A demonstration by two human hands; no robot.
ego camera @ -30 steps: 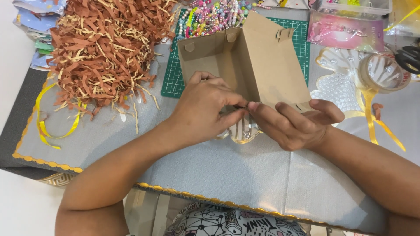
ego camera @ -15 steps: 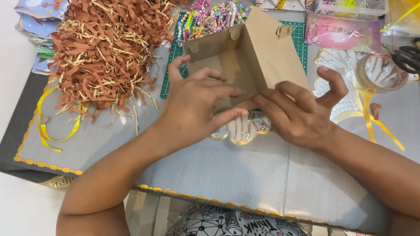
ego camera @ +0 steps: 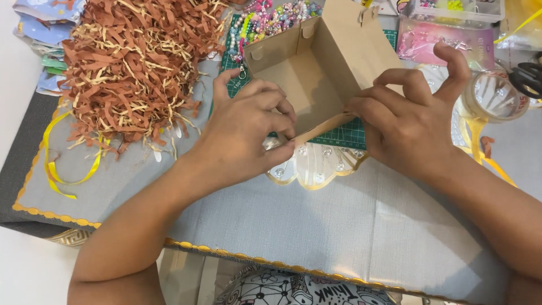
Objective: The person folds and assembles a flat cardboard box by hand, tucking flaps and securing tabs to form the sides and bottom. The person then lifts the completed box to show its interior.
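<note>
An open brown cardboard box [ego camera: 316, 68] lies tilted on a green cutting mat [ego camera: 344, 135], its opening facing me. My left hand [ego camera: 245, 133] pinches the left end of the box's near flap [ego camera: 324, 125]. My right hand [ego camera: 409, 116] grips the same flap at its right end, with the index finger raised. Under the flap lies a cream, gold-edged scalloped piece with small gems [ego camera: 313, 166].
A heap of brown and cream shredded paper [ego camera: 135, 62] sits at the left with a yellow ribbon [ego camera: 62, 169]. Colourful beads [ego camera: 271, 17] lie behind the box. A tape roll [ego camera: 497, 96], scissors [ego camera: 528, 76] and a pink packet [ego camera: 440, 45] are at the right. A grey gold-trimmed cloth [ego camera: 293, 231] covers the table.
Both hands have spread apart along the box's near flap, and the view is now closer. The scalloped piece under them is more exposed.
</note>
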